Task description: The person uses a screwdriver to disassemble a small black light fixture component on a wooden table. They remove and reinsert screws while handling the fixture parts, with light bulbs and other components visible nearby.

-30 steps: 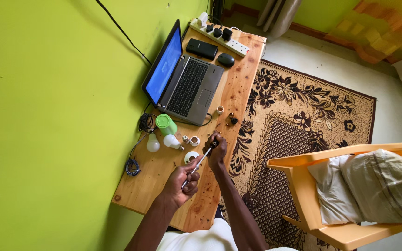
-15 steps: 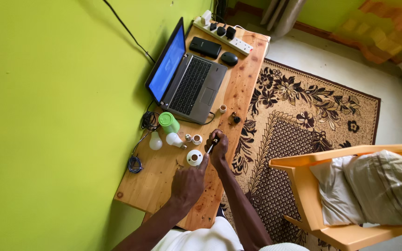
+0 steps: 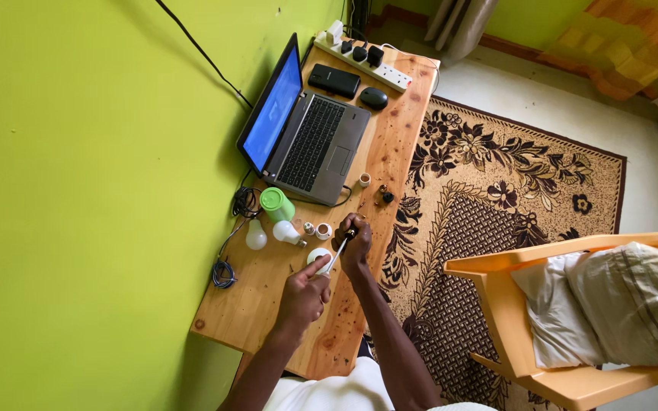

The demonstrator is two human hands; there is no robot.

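Small white round part on the wooden table, near its front edge, steadied by left hand with fingers curled around it. Slim screwdriver angled down onto the part, gripped at the dark handle by closed right hand. Just behind: two white bulbs, green cup, open laptop. Patterned rug alongside.

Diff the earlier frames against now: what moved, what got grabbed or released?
The left hand came down from a raised spot onto the round white part on the wooden table and holds it there. The right hand kept its grip on the screwdriver, whose tip dropped to that part. Nothing was released. Laptop, green cup and bulbs stayed put.
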